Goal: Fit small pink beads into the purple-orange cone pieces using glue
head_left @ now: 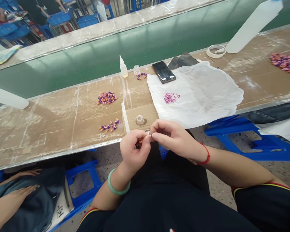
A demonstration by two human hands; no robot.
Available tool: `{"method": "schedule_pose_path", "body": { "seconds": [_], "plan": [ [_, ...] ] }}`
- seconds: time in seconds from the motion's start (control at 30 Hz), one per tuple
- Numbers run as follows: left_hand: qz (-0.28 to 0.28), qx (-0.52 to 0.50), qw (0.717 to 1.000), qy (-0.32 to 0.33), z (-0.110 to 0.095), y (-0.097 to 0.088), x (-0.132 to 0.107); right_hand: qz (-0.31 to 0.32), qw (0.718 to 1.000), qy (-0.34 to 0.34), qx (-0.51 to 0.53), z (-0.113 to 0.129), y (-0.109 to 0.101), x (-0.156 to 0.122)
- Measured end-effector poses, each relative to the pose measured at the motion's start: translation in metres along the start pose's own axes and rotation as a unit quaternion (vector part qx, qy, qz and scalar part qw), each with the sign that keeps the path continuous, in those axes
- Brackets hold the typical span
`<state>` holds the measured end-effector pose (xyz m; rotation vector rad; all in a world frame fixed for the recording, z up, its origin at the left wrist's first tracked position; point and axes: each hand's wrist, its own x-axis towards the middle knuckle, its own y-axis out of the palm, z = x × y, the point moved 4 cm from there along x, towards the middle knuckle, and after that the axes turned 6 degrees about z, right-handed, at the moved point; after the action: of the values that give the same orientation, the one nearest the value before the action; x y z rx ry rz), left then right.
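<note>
My left hand (132,151) is closed, with a small orange-and-purple piece (140,141) partly showing inside its curled fingers. Thumb and forefinger of my right hand (172,135) are pinched right against the left fingertips; a tiny pale speck shows between them, too small to name. Just beyond the hands, a small clear glass pot (140,120) stands on a cardboard sheet beside a flat white stick (125,117). Several orange-and-purple pieces (110,125) lie to the left, with a larger pile (107,98) behind them. Tiny pink bits (171,97) lie on a white cloth (203,93).
A dropper bottle (123,67), a small jar (136,70) and a black phone (163,72) line the table's back edge. Farther right are a tape roll (216,51), a white panel (253,27) and another pile (286,62). A neighbour's hands (21,193) rest at lower left.
</note>
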<state>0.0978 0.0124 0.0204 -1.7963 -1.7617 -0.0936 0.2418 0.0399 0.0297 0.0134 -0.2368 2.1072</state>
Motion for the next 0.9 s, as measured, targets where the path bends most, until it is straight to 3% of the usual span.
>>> {"method": "schedule_pose_path", "body": {
  "seconds": [0.27,0.5,0.67,0.8,0.9],
  "plan": [
    [0.026,0.051,0.997,0.050,0.000,-0.001,0.002,-0.001,1.000,0.026,0.005,0.000,0.001,0.000],
    [0.010,0.076,0.994,0.072,0.000,-0.005,0.000,0.005,0.998,-0.012,-0.057,0.004,0.006,0.002],
    [0.033,-0.009,0.999,-0.032,0.016,-0.006,-0.001,0.007,0.996,-0.016,-0.084,-0.002,0.006,0.009],
    [-0.028,-0.120,0.987,-0.101,0.033,-0.014,-0.004,0.021,0.997,-0.025,-0.077,0.002,0.005,0.018],
    [-0.029,-0.151,0.981,-0.118,0.044,-0.019,-0.001,0.032,0.995,-0.032,-0.086,0.006,0.002,0.026]
  ]
}}
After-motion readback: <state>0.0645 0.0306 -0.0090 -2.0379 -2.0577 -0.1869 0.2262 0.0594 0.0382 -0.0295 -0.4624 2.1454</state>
